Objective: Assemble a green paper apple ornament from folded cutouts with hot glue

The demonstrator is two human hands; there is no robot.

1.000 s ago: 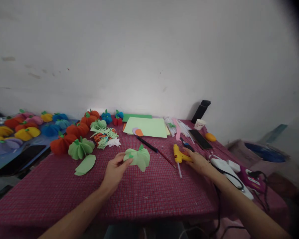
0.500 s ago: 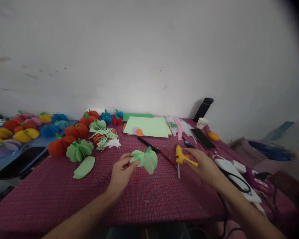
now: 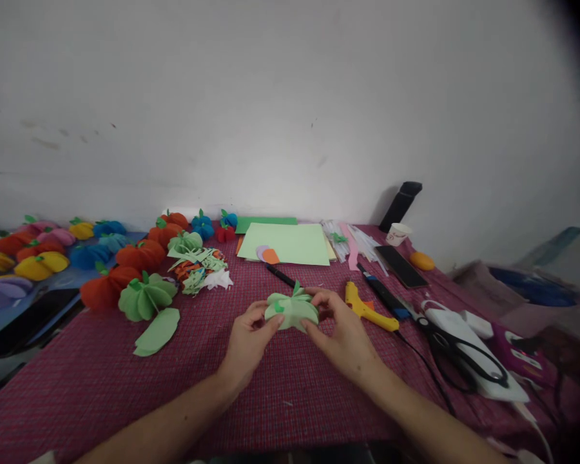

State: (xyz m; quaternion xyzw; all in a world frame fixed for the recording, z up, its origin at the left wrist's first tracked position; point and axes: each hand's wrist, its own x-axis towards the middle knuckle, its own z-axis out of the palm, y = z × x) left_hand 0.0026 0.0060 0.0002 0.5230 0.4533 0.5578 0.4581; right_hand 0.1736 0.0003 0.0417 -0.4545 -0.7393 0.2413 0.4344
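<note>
Between my two hands is a light green paper pumpkin [image 3: 294, 310] with darker green paper bits on top. My left hand [image 3: 252, 335] pinches its left side, thumb in front. On its right side, the fingers and thumb of my right hand [image 3: 342, 332] grip the paper edge. A yellow glue gun [image 3: 370, 310] lies on the cloth just right of my right hand. Left of my hands, light green cut-out paper pieces [image 3: 158, 330] lie beside a finished light green paper pumpkin [image 3: 146, 296].
Many coloured paper pumpkins [image 3: 140, 256] fill the left side. Paper scraps [image 3: 200, 269] and light green sheets [image 3: 285, 243] lie toward the wall. On the right are a cutter [image 3: 384, 293], scissors [image 3: 457, 354], a phone [image 3: 401, 266], a paper cup [image 3: 397, 234] and glue sticks [image 3: 367, 248].
My right hand has let go of the glue gun, which now lies on the table, and has moved left to take hold of the paper pumpkin. My left hand keeps its hold.
</note>
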